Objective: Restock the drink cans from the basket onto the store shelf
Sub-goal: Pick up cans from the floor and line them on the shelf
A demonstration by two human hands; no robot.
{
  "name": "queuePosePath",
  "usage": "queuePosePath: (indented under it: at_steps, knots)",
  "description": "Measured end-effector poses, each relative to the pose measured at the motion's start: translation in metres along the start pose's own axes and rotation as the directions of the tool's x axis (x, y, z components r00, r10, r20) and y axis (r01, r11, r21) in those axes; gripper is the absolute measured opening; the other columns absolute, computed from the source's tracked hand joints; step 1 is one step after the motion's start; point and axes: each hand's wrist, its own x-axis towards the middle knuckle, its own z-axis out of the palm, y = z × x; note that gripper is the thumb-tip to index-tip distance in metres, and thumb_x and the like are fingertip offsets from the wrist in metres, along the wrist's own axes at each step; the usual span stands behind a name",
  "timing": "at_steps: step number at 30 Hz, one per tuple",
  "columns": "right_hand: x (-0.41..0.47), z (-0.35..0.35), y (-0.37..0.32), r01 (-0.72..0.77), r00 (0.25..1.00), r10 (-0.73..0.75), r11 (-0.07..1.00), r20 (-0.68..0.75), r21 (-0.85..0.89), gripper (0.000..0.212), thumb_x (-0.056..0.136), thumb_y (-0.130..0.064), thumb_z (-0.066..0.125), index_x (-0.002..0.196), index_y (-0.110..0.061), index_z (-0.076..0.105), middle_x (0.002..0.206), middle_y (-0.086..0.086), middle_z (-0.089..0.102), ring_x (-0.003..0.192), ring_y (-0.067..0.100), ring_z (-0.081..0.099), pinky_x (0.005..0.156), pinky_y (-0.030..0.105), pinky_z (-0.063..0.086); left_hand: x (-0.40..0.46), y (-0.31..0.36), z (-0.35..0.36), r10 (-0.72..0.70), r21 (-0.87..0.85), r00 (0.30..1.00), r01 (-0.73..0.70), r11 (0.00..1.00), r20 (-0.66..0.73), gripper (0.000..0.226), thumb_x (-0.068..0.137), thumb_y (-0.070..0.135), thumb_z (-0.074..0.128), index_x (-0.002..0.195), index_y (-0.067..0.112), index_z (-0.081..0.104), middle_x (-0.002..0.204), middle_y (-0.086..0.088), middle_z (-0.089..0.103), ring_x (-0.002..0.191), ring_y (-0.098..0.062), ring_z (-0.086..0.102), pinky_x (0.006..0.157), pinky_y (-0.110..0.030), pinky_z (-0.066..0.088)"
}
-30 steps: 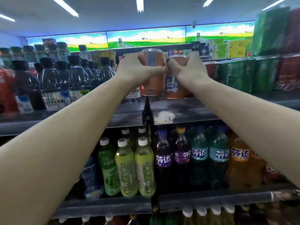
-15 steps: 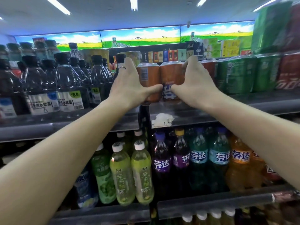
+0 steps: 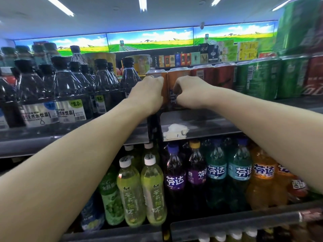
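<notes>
Two orange drink cans stand side by side on the upper shelf (image 3: 201,121): the left can (image 3: 156,74) and the right can (image 3: 179,72). My left hand (image 3: 148,95) is in front of the left can, fingers curled into a fist with the knuckles against it. In the same way, my right hand (image 3: 190,92) is balled up against the front of the right can. Neither hand wraps round a can. Both cans' lower halves are hidden behind my hands. The basket is out of view.
Dark water bottles (image 3: 66,88) crowd the shelf to the left of the cans. Red cans (image 3: 223,74) and green cans (image 3: 258,79) line up to the right. Below stand green tea bottles (image 3: 152,191) and coloured soda bottles (image 3: 216,173). A white paper scrap (image 3: 175,131) sticks to the shelf edge.
The two cans came down onto the shelf and slid back beside the red cans. My hands let go of them and curled into fists against their fronts.
</notes>
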Motion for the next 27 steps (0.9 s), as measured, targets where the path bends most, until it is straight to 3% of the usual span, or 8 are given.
queuePosePath:
  at_steps: [7, 11, 14, 17, 20, 24, 25, 27]
  knots:
    - [0.022, 0.011, -0.001, 0.000, 0.993, 0.006, 0.999, 0.119, -0.054, 0.034, 0.097, -0.013, 0.055, 0.130, -0.005, 0.056, 0.124, 0.016, 0.059, 0.099, 0.027, 0.051, 0.082, 0.030, 0.043, 0.022, -0.008, 0.015, -0.017, -0.009, 0.986, 0.019, 1.000, 0.164, 0.038, 0.095, 0.028, 0.062, 0.127, 0.008, 0.054, 0.128, -0.023, 0.057, 0.118, -0.043, 0.057, 0.100, -0.051, 0.050]
    - [0.027, 0.011, 0.002, -0.021, 0.989, 0.034, 0.995, 0.141, -0.094, 0.013, 0.099, -0.015, 0.053, 0.110, -0.009, 0.048, 0.098, 0.007, 0.052, 0.084, 0.022, 0.051, 0.061, 0.030, 0.039, 0.025, -0.010, 0.018, -0.004, 0.017, 0.983, 0.001, 1.000, 0.186, 0.041, 0.093, 0.023, 0.058, 0.132, 0.012, 0.058, 0.128, -0.021, 0.060, 0.119, -0.041, 0.058, 0.101, -0.051, 0.051]
    - [0.028, 0.011, -0.001, -0.015, 0.987, 0.032, 0.994, 0.159, -0.107, 0.007, 0.100, -0.016, 0.052, 0.101, -0.009, 0.049, 0.087, 0.004, 0.049, 0.082, 0.023, 0.052, 0.063, 0.031, 0.039, 0.025, -0.009, 0.017, 0.005, 0.023, 0.979, -0.010, 1.000, 0.206, 0.041, 0.094, 0.023, 0.058, 0.134, 0.013, 0.060, 0.128, -0.020, 0.061, 0.118, -0.041, 0.059, 0.100, -0.049, 0.052]
    - [0.030, 0.013, -0.004, -0.004, 0.977, 0.021, 0.997, 0.211, -0.079, 0.020, 0.100, -0.014, 0.051, 0.080, -0.014, 0.050, 0.084, 0.005, 0.054, 0.073, 0.018, 0.053, 0.058, 0.029, 0.038, 0.023, -0.007, 0.015, 0.008, 0.035, 0.971, -0.017, 0.999, 0.241, 0.038, 0.095, 0.023, 0.057, 0.131, 0.013, 0.061, 0.127, -0.022, 0.061, 0.116, -0.041, 0.060, 0.098, -0.048, 0.053]
    - [0.025, 0.011, -0.007, -0.014, 0.970, 0.028, 0.998, 0.242, -0.058, 0.023, 0.100, -0.014, 0.051, 0.077, -0.017, 0.049, 0.084, 0.005, 0.055, 0.072, 0.017, 0.054, 0.059, 0.029, 0.040, 0.017, -0.005, 0.007, -0.001, 0.049, 0.957, -0.014, 0.999, 0.290, 0.042, 0.095, 0.020, 0.057, 0.136, 0.010, 0.059, 0.128, -0.021, 0.062, 0.117, -0.039, 0.060, 0.101, -0.048, 0.053]
    - [0.005, 0.000, -0.018, 0.019, 0.992, -0.018, 1.000, 0.124, -0.011, 0.020, 0.098, -0.013, 0.053, 0.079, -0.012, 0.055, 0.084, 0.006, 0.057, 0.083, 0.026, 0.058, 0.058, 0.030, 0.041, -0.001, 0.004, -0.017, 0.009, -0.031, 0.979, -0.003, 1.000, 0.204, 0.039, 0.098, 0.016, 0.053, 0.134, 0.006, 0.061, 0.131, -0.022, 0.061, 0.125, -0.038, 0.056, 0.104, -0.042, 0.048]
    - [-0.002, -0.002, -0.022, 0.035, 0.997, -0.038, 0.999, 0.062, 0.035, 0.014, 0.097, -0.012, 0.053, 0.086, -0.008, 0.062, 0.091, 0.009, 0.062, 0.092, 0.029, 0.061, 0.065, 0.033, 0.047, -0.011, 0.006, -0.024, 0.031, -0.072, 0.989, -0.021, 0.997, 0.145, 0.034, 0.097, 0.016, 0.053, 0.128, 0.005, 0.063, 0.127, -0.022, 0.061, 0.123, -0.039, 0.056, 0.100, -0.040, 0.046]
    - [-0.018, -0.004, -0.028, 0.062, 0.993, -0.043, 0.982, -0.114, 0.176, 0.024, 0.092, -0.011, 0.055, 0.110, -0.005, 0.068, 0.109, 0.011, 0.068, 0.106, 0.029, 0.063, 0.085, 0.037, 0.053, -0.038, 0.008, -0.034, 0.070, -0.150, 0.997, -0.072, 0.986, -0.020, 0.025, 0.094, 0.022, 0.053, 0.111, 0.009, 0.066, 0.113, -0.018, 0.061, 0.114, -0.036, 0.058, 0.091, -0.035, 0.042]
